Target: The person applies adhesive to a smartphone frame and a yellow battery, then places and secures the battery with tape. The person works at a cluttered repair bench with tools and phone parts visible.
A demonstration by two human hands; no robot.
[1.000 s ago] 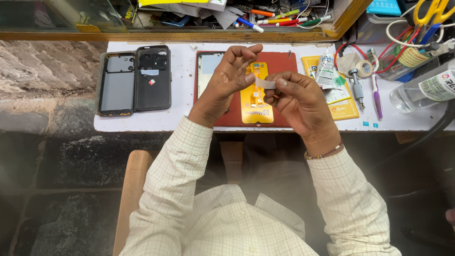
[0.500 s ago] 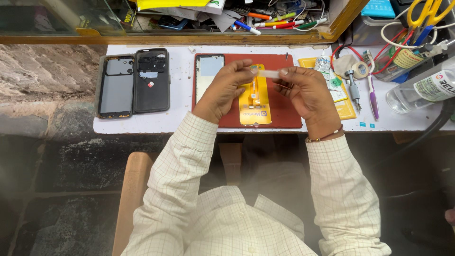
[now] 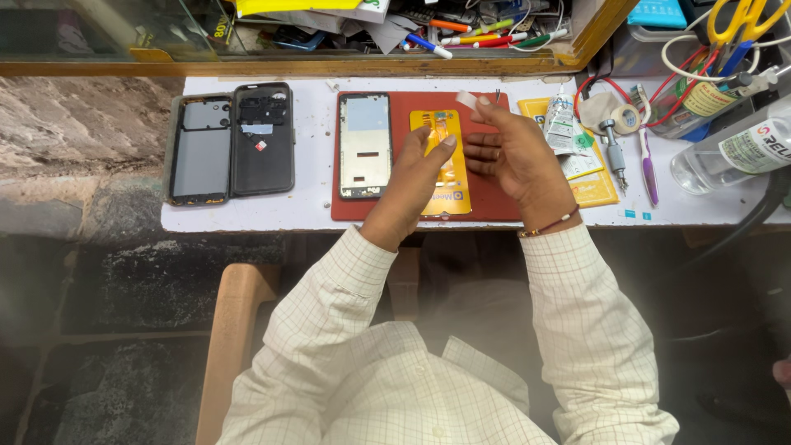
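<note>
Since a moment ago the hands have parted, the left hand point(image 3: 412, 177) dropping, fingers loosely together, onto the yellow part point(image 3: 441, 165) on the red mat point(image 3: 486, 198), while the right hand point(image 3: 511, 152) pinches a small white strip point(image 3: 466, 99) above, likely needing careful alignment next.

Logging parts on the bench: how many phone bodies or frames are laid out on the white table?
3. Two lie side by side at the left: a grey one and a black one. The phone frame is on the red mat. Clutter may hide others.
</note>
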